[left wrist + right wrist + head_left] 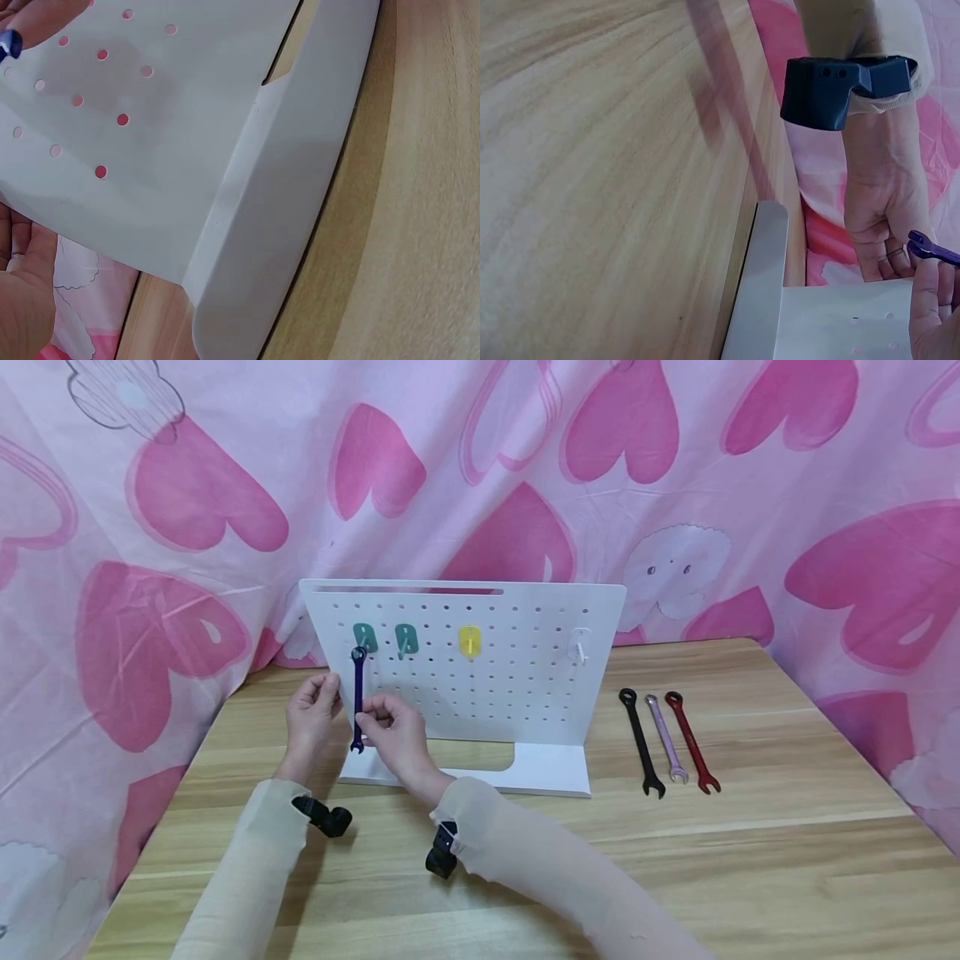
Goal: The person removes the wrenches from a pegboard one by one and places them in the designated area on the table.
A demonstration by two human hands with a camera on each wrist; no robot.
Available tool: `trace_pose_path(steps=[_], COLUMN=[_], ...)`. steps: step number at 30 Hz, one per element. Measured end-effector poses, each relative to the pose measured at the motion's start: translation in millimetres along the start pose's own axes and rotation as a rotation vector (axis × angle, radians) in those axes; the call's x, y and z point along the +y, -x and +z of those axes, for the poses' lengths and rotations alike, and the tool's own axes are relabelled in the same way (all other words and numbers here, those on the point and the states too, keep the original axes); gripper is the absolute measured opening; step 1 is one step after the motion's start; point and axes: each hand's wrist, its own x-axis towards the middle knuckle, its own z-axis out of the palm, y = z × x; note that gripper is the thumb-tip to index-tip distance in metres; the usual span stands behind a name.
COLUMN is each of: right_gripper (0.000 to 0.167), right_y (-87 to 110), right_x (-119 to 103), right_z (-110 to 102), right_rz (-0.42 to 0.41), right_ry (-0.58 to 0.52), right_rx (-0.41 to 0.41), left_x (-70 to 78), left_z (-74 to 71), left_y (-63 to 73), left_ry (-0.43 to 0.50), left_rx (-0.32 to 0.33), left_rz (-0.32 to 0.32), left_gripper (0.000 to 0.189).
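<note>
My right hand [393,731] pinches a dark purple-blue combination wrench [358,697] low on its shank. The wrench hangs upright, its ring end at the prong of the leftmost green hook [364,633] and its open jaw pointing down. My left hand [311,714] holds the left edge of the white pegboard [442,693], its fingers partly behind the panel in the left wrist view. The right wrist view shows the wrench's open end [922,244] sticking out past my right fingers [926,289].
Another green hook [407,639], a yellow hook [469,641] and a white hook [580,645] sit along the board. To its right, a black wrench [641,739], a silvery wrench [666,735] and a red wrench [692,739] lie on the wooden table [787,860]. A pink heart-patterned curtain [502,410] hangs behind.
</note>
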Motion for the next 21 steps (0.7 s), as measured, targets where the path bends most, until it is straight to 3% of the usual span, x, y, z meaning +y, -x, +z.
trace_pose_path(steps=[21], right_gripper=[0.011], right_y=[17.8], right_x=[-12], right_z=[-2], right_rz=[0.07], right_ry=[-0.165], right_rx=[-0.081], left_x=[-1.6], left_z=[-1.5], left_y=[0.8], left_ry=[-0.019], left_rx=[-0.007], left_rz=[-0.001], left_gripper=[0.021])
